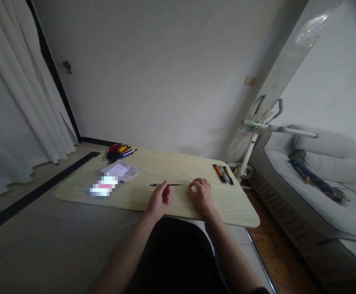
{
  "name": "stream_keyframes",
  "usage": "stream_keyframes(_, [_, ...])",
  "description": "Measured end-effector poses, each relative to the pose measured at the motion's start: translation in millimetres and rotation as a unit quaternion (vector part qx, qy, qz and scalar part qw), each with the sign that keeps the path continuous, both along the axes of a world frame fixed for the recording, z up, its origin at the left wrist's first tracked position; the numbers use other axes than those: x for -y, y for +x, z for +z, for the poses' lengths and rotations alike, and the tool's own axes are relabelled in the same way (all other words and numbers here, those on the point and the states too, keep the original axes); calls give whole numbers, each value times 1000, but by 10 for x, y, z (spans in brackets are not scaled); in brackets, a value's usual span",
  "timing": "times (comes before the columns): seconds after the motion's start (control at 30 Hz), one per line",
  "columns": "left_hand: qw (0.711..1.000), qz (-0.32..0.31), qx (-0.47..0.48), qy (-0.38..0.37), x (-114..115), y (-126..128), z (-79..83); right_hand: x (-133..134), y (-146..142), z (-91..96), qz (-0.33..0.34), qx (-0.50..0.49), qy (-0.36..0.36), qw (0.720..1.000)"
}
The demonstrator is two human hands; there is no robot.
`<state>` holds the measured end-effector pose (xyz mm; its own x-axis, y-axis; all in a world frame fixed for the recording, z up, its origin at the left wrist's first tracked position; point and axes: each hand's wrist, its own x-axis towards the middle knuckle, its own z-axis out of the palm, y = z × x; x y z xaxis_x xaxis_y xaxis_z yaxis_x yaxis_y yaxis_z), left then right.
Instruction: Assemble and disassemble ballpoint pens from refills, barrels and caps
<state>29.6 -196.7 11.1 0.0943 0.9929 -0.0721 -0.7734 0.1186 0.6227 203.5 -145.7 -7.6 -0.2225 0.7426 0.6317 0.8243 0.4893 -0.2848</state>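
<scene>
A thin dark pen (176, 185) lies level across the fingers of my left hand (160, 199). My thumb points up past it while the other fingers curl in. The pen's slim end points right, toward my right hand (201, 197). That hand is near the tabletop, apart from the pen, with thumb and forefinger pinched into a ring. Anything small between those fingertips cannot be made out. Both hands are over the front part of a light wood-grain table (171, 163).
Several coloured pens (119, 152) are heaped at the table's back left. Printed paper (125, 170) and a bright blurred-out object (103, 185) lie nearer. More pens (223, 174) sit side by side at right. Beyond stand exercise equipment (251, 151) and a grey sofa (319, 171).
</scene>
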Motion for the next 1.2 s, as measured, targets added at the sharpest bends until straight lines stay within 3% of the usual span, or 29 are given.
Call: stream_keyframes(1.2, [1000,3,-8,-7,16,7,27,42,-14,12,13,25,-32,999])
